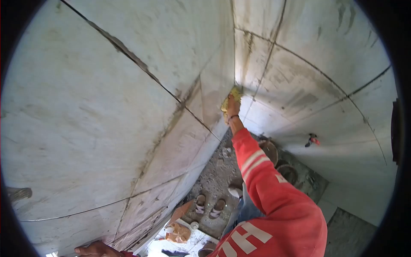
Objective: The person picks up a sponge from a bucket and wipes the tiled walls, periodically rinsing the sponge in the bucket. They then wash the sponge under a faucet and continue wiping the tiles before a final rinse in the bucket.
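My right hand reaches out in a red sleeve and grips a yellow sponge. The sponge is pressed to the tiled wall at the corner, where the left wall meets the right wall. Dirty smears and dark joints mark the tiles around it. Low at the left edge of view, my left hand is partly cut off by the frame. Its fingers point left beside the wall, and it appears to hold nothing.
A tap with a red handle sticks out of the right wall. Buckets stand on the rubble-strewn floor below. Sandals, an orange-brown bag and a piece of cardboard lie lower down.
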